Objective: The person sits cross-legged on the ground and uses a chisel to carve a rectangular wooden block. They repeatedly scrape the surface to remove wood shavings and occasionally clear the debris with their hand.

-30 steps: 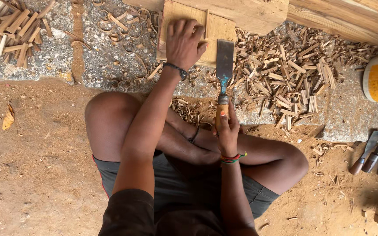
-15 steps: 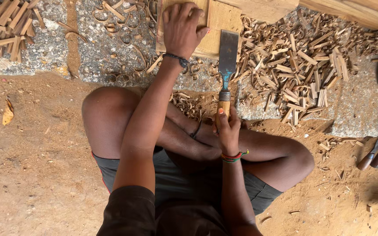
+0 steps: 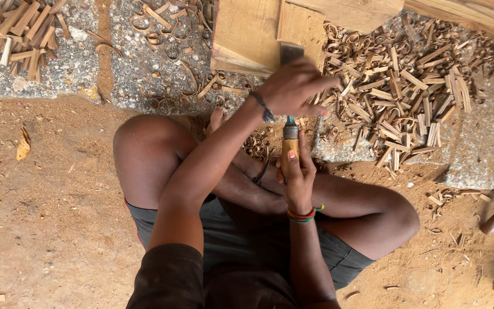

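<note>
1. The wooden board (image 3: pixel 247 34) lies flat on the stone slab (image 3: pixel 75 63), just ahead of the person's crossed legs.
2. Wood chips (image 3: pixel 407 91) are heaped to the board's right, curled shavings (image 3: pixel 167 46) to its left.
3. The left hand (image 3: pixel 293 88) hovers over the chisel's blade, fingers loosely bent, its grip holding nothing that can be made out.
4. The right hand (image 3: pixel 297 171) has its grip closed around the chisel (image 3: pixel 289 137) at its wooden handle; the blade tip rests at the board's near edge.
</note>
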